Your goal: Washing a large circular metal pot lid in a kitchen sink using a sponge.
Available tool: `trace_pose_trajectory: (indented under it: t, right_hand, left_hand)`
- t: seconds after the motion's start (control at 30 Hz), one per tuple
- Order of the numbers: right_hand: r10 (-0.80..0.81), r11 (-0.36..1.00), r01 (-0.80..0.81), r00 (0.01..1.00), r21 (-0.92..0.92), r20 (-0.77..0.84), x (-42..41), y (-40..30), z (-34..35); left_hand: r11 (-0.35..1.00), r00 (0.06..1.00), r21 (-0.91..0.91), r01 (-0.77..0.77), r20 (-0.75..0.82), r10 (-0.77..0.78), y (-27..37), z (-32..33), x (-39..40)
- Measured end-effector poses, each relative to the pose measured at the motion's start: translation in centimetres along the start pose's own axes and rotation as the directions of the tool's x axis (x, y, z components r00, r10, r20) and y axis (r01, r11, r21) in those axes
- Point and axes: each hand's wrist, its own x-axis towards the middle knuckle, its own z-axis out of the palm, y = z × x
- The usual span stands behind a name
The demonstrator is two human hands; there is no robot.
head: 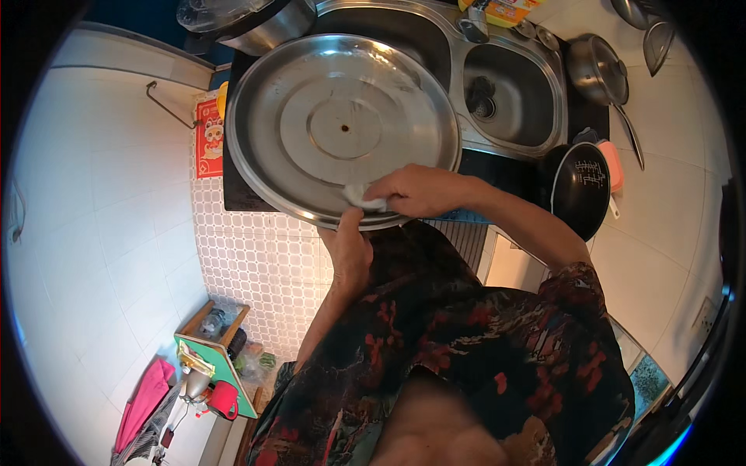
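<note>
A large round stainless steel lid or tray [309, 137] is tilted up in front of me, its inner face towards me. Rings are pressed into its surface, and a small dark spot marks the centre. My left hand [351, 247] grips its near rim, thumb over the edge and fingers hidden beneath. In my right hand [428, 189] is a bunched white cloth [366, 198], pressed against the inner face close to the near rim. The cloth is partly covered by my fingers and slightly blurred.
Behind the round piece lies a double-bowl steel sink [513, 96] with a faucet [473, 24]. A large steel pot [271, 26] stands at back left. To the right are a black inner pot [583, 192] and a lidded saucepan [597, 70]. A green-topped stool [218, 364] stands lower left.
</note>
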Motion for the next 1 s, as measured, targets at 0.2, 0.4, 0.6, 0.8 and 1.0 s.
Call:
trace_pose_trajectory:
  t: [0.2, 0.4, 0.6, 0.8, 1.0]
  right_hand:
    - [-0.175, 0.950, 0.155, 0.983, -0.270, -0.051, -1.5, 6.1, -1.2]
    - [-0.085, 0.741, -0.223, 0.905, -0.634, -0.418, -1.1, 14.0, -7.9]
    - [-0.252, 0.859, -0.190, 0.651, -0.476, -0.716, -1.5, 12.8, -7.2]
    - [-0.368, 0.913, 0.170, 0.735, -0.371, -0.569, -6.3, 6.5, -4.6]
    - [-0.519, 0.854, 0.315, 0.557, -0.414, -0.648, -10.2, 2.2, -5.6]
  left_hand:
    - [0.999, 0.995, -0.028, 0.023, -0.099, -0.026, 0.2, 0.3, -0.1]
    - [0.999, 0.999, 0.013, 0.043, 0.017, -0.043, 2.1, -0.2, -1.0]
    - [0.997, 0.996, 0.039, 0.060, 0.063, -0.063, 4.1, 0.1, -1.0]
    - [0.986, 0.960, 0.057, 0.159, 0.223, -0.167, 5.9, -2.3, 0.8]
    - [0.946, 0.899, 0.028, 0.322, 0.304, -0.315, 9.2, 1.0, 0.7]
